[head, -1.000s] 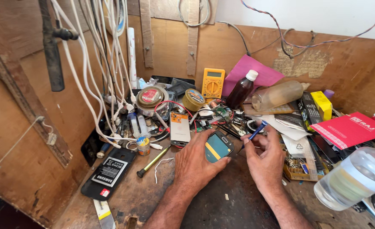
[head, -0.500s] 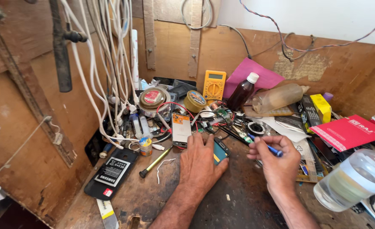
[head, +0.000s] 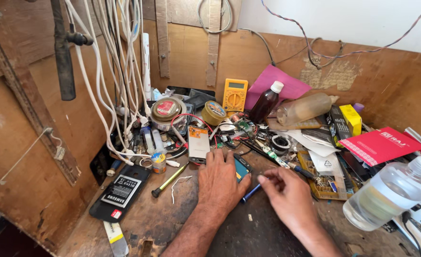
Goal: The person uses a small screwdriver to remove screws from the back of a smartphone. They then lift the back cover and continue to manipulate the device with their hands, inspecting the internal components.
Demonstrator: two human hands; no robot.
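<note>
At the far left of the wooden worktop (head: 139,223) lies a black phone back cover with a battery (head: 120,191) in it, label side up. Just right of it a thin screwdriver with a yellow shaft and black handle (head: 171,179) lies slanted, near a short curl of white wire (head: 178,184). Behind these, a bundle of white cables (head: 120,95) hangs down the back wall, and a small phone with an orange and white back (head: 199,143) lies flat among round tins (head: 166,109).

The left hand (head: 221,182) rests palm down with fingers spread, pressing flat on a small dark phone with a blue screen (head: 242,167), which sits at the middle of the worktop and shows only at the hand's right edge. Just beside it, the right hand (head: 286,195) is loosely curled, thumb and forefinger pinched on a blue-handled tool (head: 251,192) whose tip points toward the phone.

Farther back stand a yellow multimeter (head: 234,94) and a dark brown bottle with a white cap (head: 266,102). To the right lie a red booklet (head: 381,144) and a clear plastic bottle (head: 391,192) tipped on its side.
</note>
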